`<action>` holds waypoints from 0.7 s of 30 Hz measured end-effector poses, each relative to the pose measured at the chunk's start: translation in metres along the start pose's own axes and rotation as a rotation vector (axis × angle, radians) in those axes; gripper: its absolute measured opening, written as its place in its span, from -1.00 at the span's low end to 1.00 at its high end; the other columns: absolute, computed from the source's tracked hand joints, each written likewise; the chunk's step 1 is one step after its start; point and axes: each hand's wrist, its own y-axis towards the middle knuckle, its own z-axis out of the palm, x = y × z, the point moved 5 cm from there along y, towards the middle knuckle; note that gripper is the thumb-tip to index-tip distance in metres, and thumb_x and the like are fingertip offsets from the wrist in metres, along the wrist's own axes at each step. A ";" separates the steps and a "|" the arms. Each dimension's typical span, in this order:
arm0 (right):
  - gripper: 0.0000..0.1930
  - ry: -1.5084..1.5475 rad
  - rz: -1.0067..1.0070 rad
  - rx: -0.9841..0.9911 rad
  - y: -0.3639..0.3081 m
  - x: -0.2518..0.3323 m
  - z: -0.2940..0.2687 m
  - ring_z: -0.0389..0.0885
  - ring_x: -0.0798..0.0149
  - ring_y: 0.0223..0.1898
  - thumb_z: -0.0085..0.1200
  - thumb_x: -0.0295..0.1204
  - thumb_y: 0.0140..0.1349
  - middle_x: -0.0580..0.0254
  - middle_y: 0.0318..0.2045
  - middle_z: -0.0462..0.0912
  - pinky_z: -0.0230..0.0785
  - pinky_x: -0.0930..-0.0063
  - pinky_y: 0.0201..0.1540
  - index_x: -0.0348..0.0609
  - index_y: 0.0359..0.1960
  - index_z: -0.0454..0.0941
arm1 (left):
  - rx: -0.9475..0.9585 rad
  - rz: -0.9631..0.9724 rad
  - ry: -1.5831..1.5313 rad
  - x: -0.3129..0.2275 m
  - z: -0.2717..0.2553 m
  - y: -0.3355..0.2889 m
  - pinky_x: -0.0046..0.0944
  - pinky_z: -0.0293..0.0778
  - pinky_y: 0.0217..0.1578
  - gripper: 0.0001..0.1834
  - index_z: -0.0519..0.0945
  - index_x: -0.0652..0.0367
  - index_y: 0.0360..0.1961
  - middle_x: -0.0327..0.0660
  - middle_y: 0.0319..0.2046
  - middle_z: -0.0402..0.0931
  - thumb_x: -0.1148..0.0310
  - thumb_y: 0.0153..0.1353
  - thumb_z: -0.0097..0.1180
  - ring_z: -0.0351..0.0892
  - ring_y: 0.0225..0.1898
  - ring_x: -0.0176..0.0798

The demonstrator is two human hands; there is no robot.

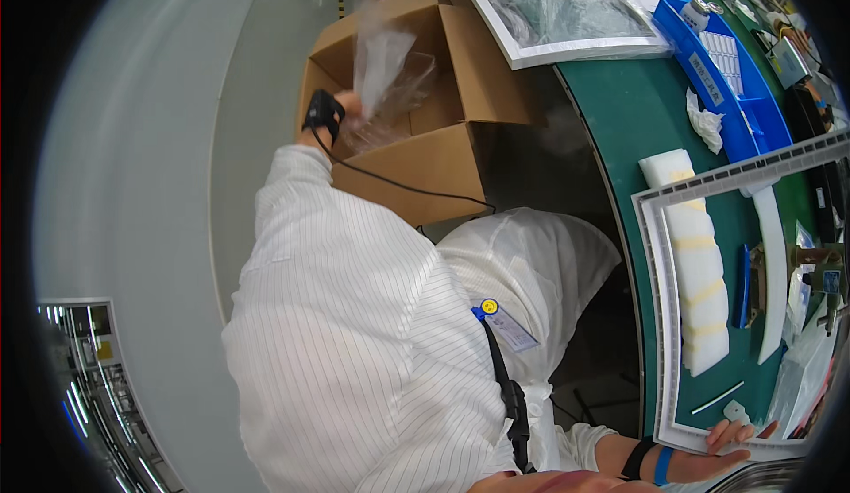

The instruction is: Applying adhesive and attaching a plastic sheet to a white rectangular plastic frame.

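Observation:
My left hand [349, 106], wearing a black wrist strap with a cable, is over an open cardboard box [403, 170]. It is closed on a crumpled clear plastic bag [382, 63], which is blurred and hangs partly inside the box. At the lower right, my right hand [722, 453] has its fingers curled over the near edge of a white rectangular frame [666, 316]. That frame lies tilted across the green bench, around a white foam roll [695, 263] with yellowish bands.
Another white frame [531, 57] in clear film lies at the bench's far end. A blue tray [735, 94] with bottles stands on the green bench [611, 112], beside crumpled white tissue [704, 121]. A metal clamp-like fixture [819, 263] sits at the right. The cable [398, 189] crosses the box front.

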 end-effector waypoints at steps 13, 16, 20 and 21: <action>-0.41 0.396 0.181 -0.064 -0.011 -0.005 -0.045 0.07 0.58 -0.61 -0.12 -0.34 0.41 0.31 -0.42 0.30 0.07 0.71 -0.64 -0.31 0.36 -0.07 | -0.729 0.757 -0.968 -0.261 -0.253 -0.168 -0.40 0.44 -0.19 -0.74 0.55 0.25 -0.02 -0.26 -0.35 0.57 0.38 0.37 -0.08 0.55 -0.28 -0.41; -0.45 0.315 0.242 -0.144 -0.021 -0.010 -0.043 0.06 0.62 -0.62 -0.15 -0.36 0.42 0.35 -0.45 0.31 0.02 0.74 -0.66 -0.35 0.33 0.00 | -0.473 1.284 -1.037 -0.388 -0.284 -0.225 -0.40 0.42 -0.12 -0.71 0.54 0.23 0.02 -0.25 -0.26 0.57 0.46 0.36 -0.13 0.53 -0.16 -0.40; -0.49 0.430 0.403 -0.132 -0.023 -0.033 -0.047 0.09 0.64 -0.63 -0.13 -0.43 0.40 0.38 -0.46 0.33 0.00 0.76 -0.68 -0.38 0.30 0.05 | -0.609 1.621 -0.332 -0.494 -0.264 -0.245 -0.05 0.16 0.23 -0.30 0.31 0.15 0.25 0.06 0.26 0.18 0.31 0.05 0.24 0.15 0.27 0.16; -0.51 0.428 0.418 -0.141 -0.026 -0.033 -0.049 0.10 0.63 -0.63 -0.14 -0.43 0.41 0.38 -0.46 0.33 0.00 0.76 -0.68 -0.38 0.29 0.07 | -0.517 1.692 -0.301 -0.508 -0.251 -0.233 -0.07 0.11 0.26 -0.23 0.27 0.17 0.28 0.06 0.27 0.14 0.33 0.02 0.28 0.12 0.29 0.14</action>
